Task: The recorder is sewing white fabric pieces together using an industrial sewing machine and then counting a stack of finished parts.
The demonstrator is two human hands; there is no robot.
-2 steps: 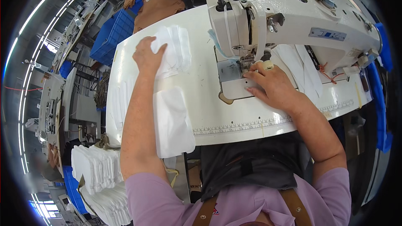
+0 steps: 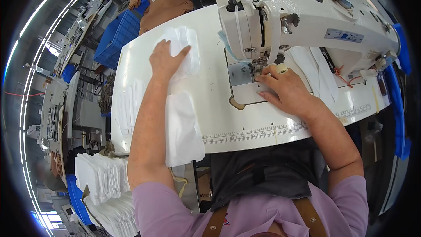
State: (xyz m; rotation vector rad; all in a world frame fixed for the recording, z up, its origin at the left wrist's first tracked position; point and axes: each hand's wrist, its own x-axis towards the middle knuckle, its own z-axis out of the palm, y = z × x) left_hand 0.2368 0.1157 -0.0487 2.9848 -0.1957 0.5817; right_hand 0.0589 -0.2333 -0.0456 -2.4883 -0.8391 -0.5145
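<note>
A white sewing machine (image 2: 307, 15) stands at the right of the white table. My left hand (image 2: 167, 60) lies over a fanned stack of white fabric pieces (image 2: 192, 52), its fingers flat and the thumb spread apart. Beside the needle and presser foot (image 2: 258, 66) rests my right hand (image 2: 285, 87), thumb apart from the bent fingers and nothing visible between them. A small cream-coloured piece (image 2: 281, 68) shows at its fingers; I cannot tell whether it is worn. Under the hand is the metal needle plate (image 2: 241, 75).
Another white fabric piece (image 2: 183, 127) overhangs the front edge, partly behind my left forearm. More white pieces lie at the table's left (image 2: 131, 105) and behind the needle (image 2: 313, 68). Stacked white pieces (image 2: 101, 175) sit lower left. A blue crate (image 2: 116, 35) stands beyond the table.
My left hand has shifted right across the fanned white stack, and its thumb has swung further right. The right hand keeps its place by the needle.
</note>
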